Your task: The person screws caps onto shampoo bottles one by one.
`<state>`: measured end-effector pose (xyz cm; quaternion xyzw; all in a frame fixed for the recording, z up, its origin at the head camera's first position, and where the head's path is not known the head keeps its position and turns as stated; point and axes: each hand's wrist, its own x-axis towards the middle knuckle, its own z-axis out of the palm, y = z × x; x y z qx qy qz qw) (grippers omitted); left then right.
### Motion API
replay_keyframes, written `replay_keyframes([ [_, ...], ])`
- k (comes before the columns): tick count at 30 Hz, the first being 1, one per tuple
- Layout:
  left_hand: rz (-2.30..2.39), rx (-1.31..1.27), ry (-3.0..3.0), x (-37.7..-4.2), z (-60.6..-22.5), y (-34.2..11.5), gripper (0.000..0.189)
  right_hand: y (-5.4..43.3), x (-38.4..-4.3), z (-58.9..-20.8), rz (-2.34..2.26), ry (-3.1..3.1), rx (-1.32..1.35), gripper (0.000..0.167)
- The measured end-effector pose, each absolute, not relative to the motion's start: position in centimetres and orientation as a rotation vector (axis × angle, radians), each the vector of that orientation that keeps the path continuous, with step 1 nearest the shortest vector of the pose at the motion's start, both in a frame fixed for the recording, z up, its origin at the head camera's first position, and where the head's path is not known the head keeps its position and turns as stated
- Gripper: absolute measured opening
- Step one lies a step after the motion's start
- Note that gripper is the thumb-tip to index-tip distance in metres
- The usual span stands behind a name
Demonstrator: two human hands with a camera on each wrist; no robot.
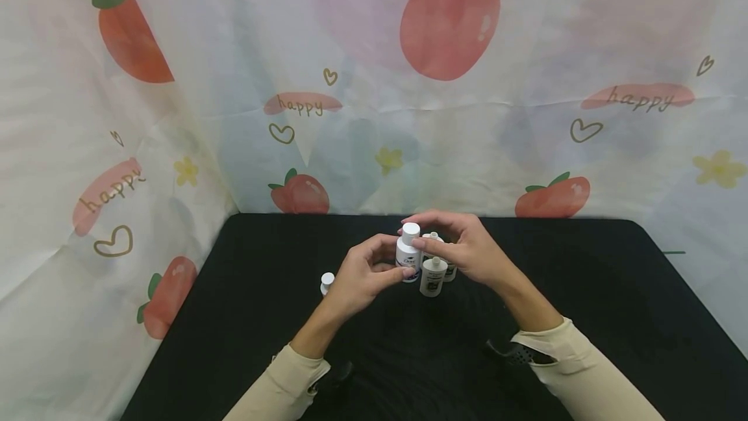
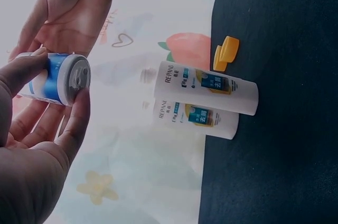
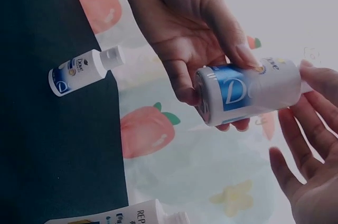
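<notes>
My left hand grips a small white and blue Dove bottle round its body, thumb in front. The bottle is upright above the table, and its base shows in the left wrist view. At its white cap, my right hand pinches with thumb and fingers; the right wrist view shows the thumb tip touching the cap end. Close beside stand two white REPAND bottles with bare narrow necks. A second Dove bottle, cap on, stands left of my left hand, partly hidden by it in the head view.
Two yellow caps lie on the black table near the REPAND bottles. A fruit-patterned cloth hangs along the table's back and left sides.
</notes>
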<state>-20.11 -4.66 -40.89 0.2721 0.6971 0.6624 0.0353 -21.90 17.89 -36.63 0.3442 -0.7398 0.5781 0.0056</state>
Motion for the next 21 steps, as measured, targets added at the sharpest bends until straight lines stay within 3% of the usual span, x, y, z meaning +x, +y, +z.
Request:
replay_keyframes([
  [21,2.021,0.842,2.170,-20.26,-40.79,-4.65,0.042,17.49,-21.82,-36.79,1.782,-2.330,0.990,0.028],
])
